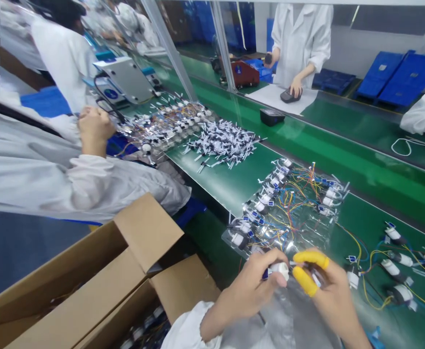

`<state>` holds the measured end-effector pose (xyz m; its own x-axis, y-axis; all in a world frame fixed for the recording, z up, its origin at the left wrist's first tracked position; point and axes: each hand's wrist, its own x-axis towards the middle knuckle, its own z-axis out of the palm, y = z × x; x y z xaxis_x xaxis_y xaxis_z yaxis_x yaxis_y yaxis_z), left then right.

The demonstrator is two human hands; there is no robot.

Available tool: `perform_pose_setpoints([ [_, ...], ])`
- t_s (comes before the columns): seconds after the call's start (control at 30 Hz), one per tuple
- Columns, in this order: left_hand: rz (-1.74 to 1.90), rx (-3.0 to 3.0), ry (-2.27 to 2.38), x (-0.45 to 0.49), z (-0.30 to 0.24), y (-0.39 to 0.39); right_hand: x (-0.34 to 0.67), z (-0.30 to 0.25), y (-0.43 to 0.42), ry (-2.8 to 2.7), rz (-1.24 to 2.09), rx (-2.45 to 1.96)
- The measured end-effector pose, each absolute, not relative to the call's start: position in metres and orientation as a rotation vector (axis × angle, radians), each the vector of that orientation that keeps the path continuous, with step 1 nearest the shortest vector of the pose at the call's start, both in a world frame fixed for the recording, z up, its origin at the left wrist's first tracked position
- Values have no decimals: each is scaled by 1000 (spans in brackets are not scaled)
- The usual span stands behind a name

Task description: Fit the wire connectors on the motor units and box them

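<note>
So the left hand (252, 281) had a small white part (281, 272) gripped between thumb and fingertips, right at the near edge of the bench (216, 186). The right hand (331, 286) sat just beside it, fingers curled in, with yellow covers (312, 258) on the thumb and forefinger. Basically the part was to the left of those yellow tips, its round white end turned their way, and the left hand was obviously the nearer one since it had hold of it. Fair warning: fingers hid a lot there, so I couldn't tell which way the long axis ran or whether the right hand was pinching anything.

Looks-wise: stubby, white, rounded cap, with something dark blue by its left side. Just beyond the hands lay clear plastic (309, 232) with rows of wired parts (259, 206) on it, and more loose parts (390, 266) were off to the right.
</note>
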<state>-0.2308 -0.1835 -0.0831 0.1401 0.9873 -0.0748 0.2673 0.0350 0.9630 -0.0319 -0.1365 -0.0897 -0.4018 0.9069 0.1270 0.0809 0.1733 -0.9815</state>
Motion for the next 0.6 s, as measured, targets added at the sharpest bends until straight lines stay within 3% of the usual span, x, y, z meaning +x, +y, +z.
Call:
perform_pose_setpoints([
  [0.27, 1120, 1262, 1269, -219, -87, -177, -45, -89, -141, -1698, 1337, -861],
  [0.6, 1049, 1258, 1401, -214, -84, -175, -50, -93, -142, -1707, 1204, -872],
])
